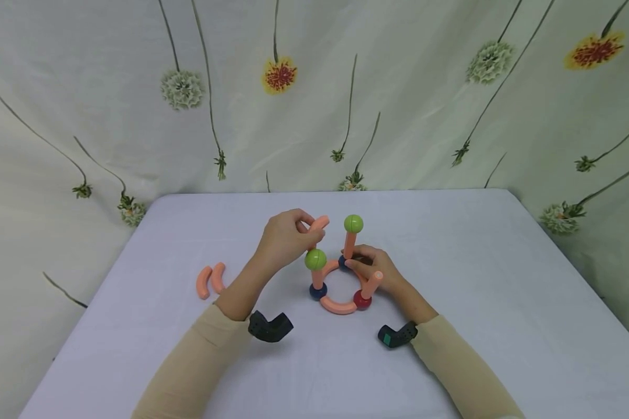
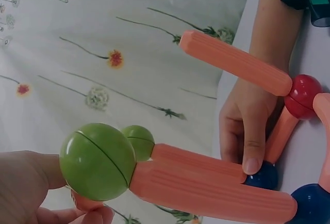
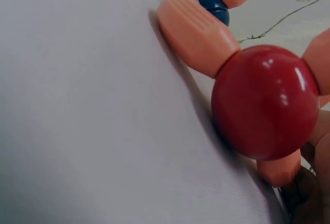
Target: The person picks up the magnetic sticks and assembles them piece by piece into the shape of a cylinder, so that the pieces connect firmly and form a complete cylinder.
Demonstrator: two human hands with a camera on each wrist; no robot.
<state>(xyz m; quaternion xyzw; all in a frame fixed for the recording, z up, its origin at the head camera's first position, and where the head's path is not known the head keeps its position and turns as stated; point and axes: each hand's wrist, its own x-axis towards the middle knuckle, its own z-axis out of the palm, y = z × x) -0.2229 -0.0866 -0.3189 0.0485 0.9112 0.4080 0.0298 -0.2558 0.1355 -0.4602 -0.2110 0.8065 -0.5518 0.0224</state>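
My left hand [image 1: 290, 240] pinches a curved orange rod [image 1: 321, 223] close beside a green ball [image 1: 315, 259]. That ball tops a straight orange rod [image 1: 317, 278] rising from a blue ball [image 1: 318, 291]. At the back of a ring of curved orange rods [image 1: 338, 306], my right hand [image 1: 376, 266] grips another blue ball [image 2: 262, 176], thumb pressed on it. Its upright rod [image 1: 349, 245] carries a second green ball [image 1: 353, 224]. The red ball [image 3: 265, 102] at the ring's front right bears a leaning orange rod [image 1: 372, 284] with a bare top.
Two loose curved orange rods [image 1: 203, 283] lie on the white table [image 1: 451, 244] beside my left forearm. Behind the table hangs a pale cloth [image 1: 304, 128] printed with flowers. Both wrists wear black devices [image 1: 270, 327].
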